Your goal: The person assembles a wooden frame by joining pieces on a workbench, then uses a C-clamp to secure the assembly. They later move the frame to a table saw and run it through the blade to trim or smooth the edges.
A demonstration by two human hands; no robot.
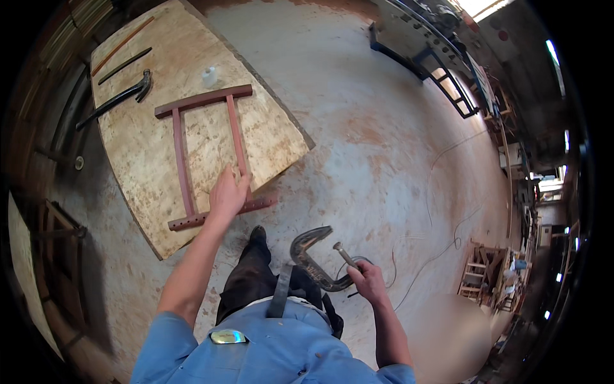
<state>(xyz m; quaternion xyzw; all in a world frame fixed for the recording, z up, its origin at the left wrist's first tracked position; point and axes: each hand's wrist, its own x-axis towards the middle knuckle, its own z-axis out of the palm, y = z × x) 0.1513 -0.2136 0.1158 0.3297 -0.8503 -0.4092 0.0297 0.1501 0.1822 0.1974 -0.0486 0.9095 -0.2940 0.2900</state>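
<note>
A reddish-brown wooden frame (181, 153), two rails joined by two crosspieces, lies on a worn worktable (137, 166). Its near crosspiece, marked with a row of holes, reaches past the table edge. My left hand (228, 195) is closed around the right rail, close to that crosspiece. Off the table to the right, in front of my body, my right hand (369, 281) grips a dark metal C-clamp (308, 264) at its screw end. The clamp's jaw gapes with nothing between its ends, and it is apart from the frame.
On the table's far left lie a claw hammer (121, 99), a dark bar (125, 66) and a thin wooden stick (121, 46). A small white container (209, 77) stands beyond the frame. A large machine (409, 40) is far right; wooden pieces (486, 269) are stacked nearer.
</note>
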